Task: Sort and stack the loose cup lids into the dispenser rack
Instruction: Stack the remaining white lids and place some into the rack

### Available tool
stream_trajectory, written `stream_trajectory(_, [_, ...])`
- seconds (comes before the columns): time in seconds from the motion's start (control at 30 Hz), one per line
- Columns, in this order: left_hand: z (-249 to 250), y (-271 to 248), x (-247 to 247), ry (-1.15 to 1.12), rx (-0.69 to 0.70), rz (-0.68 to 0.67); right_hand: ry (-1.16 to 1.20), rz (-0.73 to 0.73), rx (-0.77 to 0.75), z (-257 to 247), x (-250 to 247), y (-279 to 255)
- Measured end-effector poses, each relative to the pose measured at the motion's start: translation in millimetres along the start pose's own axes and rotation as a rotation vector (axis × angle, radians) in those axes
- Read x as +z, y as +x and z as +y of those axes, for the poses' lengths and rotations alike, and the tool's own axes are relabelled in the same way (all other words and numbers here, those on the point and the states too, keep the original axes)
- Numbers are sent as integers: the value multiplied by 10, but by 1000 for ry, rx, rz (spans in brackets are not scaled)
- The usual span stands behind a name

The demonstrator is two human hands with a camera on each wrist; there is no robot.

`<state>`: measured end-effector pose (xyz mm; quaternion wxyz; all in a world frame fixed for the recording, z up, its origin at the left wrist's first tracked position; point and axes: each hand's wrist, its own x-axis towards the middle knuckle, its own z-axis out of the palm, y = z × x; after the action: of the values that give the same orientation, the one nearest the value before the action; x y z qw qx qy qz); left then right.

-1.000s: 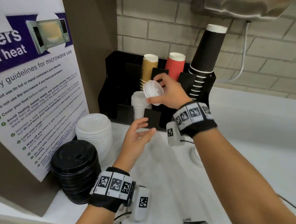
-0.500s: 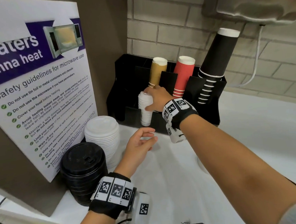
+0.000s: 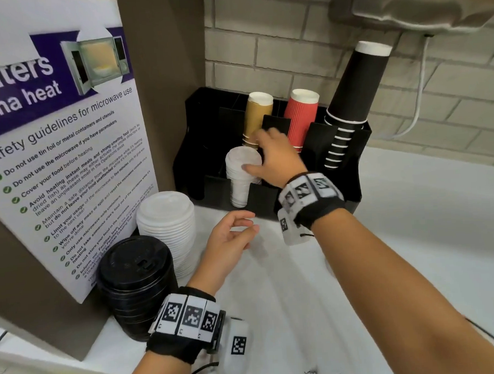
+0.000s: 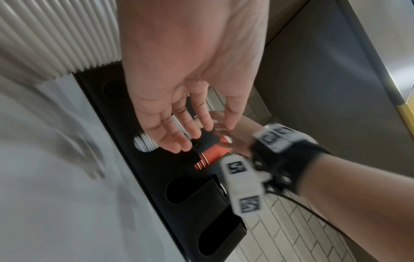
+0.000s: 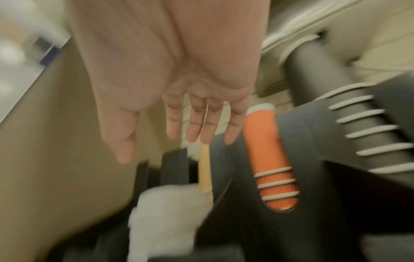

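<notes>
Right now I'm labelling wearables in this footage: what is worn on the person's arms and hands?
Both forearms and hands are bare, with no sleeves or gloves. The left wrist and right wrist each carry a black band with white square tiles printed with black coded markers. A white camera pod with its own marker hangs under each, with thin black cables.

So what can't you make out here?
- Contact of right hand with small lid stack: right wrist view blurred, head view unclear.
- Rack slots behind the hand: hidden in head view.
- Black lids, large white lids: counts too fine.
- Left hand: palm hidden in head view; left wrist view shows nothing held.
</notes>
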<state>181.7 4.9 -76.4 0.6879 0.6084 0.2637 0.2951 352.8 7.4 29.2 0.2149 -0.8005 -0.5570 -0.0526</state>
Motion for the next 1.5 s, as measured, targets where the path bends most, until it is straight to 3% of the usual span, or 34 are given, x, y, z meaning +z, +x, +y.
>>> stream_trajectory(0.07, [-3, 2, -8, -7, 9, 3, 258, 125, 102, 168, -201, -233])
stream_trajectory(0.13, [-7, 6, -5, -2, 16, 3, 403, 137, 264, 391, -376, -573])
stream_trajectory(0.2, [-11, 5, 1, 5, 16, -5, 401, -14, 400, 608, -457, -938])
stream_trajectory(0.33, [4, -16, 46, -1, 8, -27, 200, -454, 651, 888, -384, -1433])
stream_trajectory(0.43, [16, -35, 78, 1, 11, -50, 87, -566, 783, 951, -276, -1625])
stream_trajectory(0.8, [57, -110, 161, 22, 10, -75, -87, -632, 733, 828, -121, -1676])
stream_trajectory(0.97, [79, -165, 179, 165, 42, -216, 413, -468, 556, 665, -325, -1570])
stream_trajectory(1.03, [100, -205, 226, 220, 43, -267, 504, -389, 486, 557, -349, -1544])
stream_trajectory(1.13, [127, -243, 260, 240, 31, -279, 355, -343, 481, 563, -329, -1539])
stream_trajectory(1.3, [141, -217, 179, 220, 31, -220, -9, -642, 665, 744, -216, -1628])
stream_trajectory(1.5, [127, -186, 164, 214, 30, -208, -185, -704, 640, 766, 40, -1666])
